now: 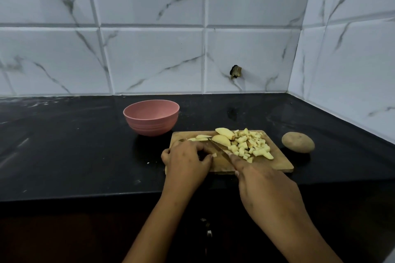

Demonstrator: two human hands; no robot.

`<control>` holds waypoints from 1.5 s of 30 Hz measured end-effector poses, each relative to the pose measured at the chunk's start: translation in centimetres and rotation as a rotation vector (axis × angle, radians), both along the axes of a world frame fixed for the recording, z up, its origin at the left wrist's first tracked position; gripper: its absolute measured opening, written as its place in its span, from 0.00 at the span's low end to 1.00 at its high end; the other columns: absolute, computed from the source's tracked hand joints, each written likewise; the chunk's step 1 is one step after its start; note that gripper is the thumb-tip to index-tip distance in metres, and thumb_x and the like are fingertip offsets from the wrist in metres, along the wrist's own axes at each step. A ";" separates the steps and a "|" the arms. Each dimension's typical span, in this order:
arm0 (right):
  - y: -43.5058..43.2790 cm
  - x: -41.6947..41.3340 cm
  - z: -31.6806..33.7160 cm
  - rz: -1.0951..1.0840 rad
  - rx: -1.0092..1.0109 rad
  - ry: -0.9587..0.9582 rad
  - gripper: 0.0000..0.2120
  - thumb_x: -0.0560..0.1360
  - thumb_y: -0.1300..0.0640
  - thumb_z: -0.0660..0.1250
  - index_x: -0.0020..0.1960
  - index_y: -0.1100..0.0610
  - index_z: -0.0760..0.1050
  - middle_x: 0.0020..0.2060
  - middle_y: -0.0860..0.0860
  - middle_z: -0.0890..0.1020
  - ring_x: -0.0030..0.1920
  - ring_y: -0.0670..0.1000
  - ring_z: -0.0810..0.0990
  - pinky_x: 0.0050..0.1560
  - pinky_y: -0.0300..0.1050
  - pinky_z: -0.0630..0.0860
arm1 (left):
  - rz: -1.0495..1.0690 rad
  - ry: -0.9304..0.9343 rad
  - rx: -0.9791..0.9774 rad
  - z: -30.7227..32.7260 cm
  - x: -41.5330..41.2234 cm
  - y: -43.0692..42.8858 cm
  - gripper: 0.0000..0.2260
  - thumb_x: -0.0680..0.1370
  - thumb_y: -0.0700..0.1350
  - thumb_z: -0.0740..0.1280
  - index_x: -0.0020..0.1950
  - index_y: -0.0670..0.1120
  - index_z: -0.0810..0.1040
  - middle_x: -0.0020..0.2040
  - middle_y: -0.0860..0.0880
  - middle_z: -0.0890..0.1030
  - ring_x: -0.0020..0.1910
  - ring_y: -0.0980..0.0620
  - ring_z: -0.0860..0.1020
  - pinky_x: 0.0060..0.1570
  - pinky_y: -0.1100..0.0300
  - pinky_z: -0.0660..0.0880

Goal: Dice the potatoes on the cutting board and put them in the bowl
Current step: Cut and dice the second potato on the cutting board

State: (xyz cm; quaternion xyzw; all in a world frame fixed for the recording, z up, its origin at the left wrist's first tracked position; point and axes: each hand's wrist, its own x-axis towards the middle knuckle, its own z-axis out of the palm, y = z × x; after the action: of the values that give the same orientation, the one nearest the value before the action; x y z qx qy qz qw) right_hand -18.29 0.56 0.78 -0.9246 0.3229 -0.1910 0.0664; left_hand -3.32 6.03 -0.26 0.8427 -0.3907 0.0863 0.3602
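A wooden cutting board (280,161) lies on the black counter. A heap of diced potato (251,145) covers its right half, with larger potato wedges (223,135) behind. My left hand (188,160) curls over a potato piece at the board's left side; only a small cut end shows by the fingertips. My right hand (263,186) grips a knife (218,147) whose blade points up-left across the board, next to my left fingers. The pink bowl (151,117) stands behind and left of the board; it looks empty inside.
A whole unpeeled potato (298,142) rests on the counter to the right of the board. Tiled walls close off the back and right side. The black counter (74,145) extends left, and its front edge runs just below my wrists.
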 end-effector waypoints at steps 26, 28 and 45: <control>0.9 -0.2 0.0 0.061 -0.009 -0.085 0.23 0.83 0.52 0.52 0.76 0.39 0.54 0.55 0.43 0.76 0.50 0.44 0.77 0.44 0.38 0.73 | -0.033 0.014 -0.119 -0.2 -0.2 0.8 0.03 0.74 0.46 0.70 0.43 0.52 0.83 0.34 0.60 0.73 0.45 0.59 0.68 0.58 0.53 0.70; 1.5 -0.3 0.0 0.064 -0.037 -0.059 0.24 0.83 0.53 0.53 0.76 0.40 0.53 0.56 0.43 0.76 0.50 0.45 0.78 0.43 0.39 0.72 | -0.025 0.017 -0.136 -0.2 -0.3 0.8 0.03 0.74 0.46 0.70 0.43 0.52 0.84 0.35 0.59 0.75 0.45 0.58 0.71 0.57 0.53 0.71; -0.1 0.8 -0.2 -0.013 -0.057 -0.025 0.26 0.82 0.56 0.55 0.77 0.42 0.53 0.48 0.46 0.77 0.45 0.46 0.75 0.38 0.42 0.70 | 0.027 0.012 -0.100 -0.2 -0.4 1.0 0.04 0.74 0.48 0.69 0.46 0.53 0.83 0.36 0.60 0.74 0.49 0.58 0.73 0.59 0.56 0.65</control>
State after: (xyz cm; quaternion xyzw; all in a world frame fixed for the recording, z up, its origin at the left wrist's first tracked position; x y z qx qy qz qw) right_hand -17.50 0.41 0.62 -0.9215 0.3226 -0.2120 0.0430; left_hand -3.70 7.04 -0.43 0.8293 -0.3723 0.1054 0.4031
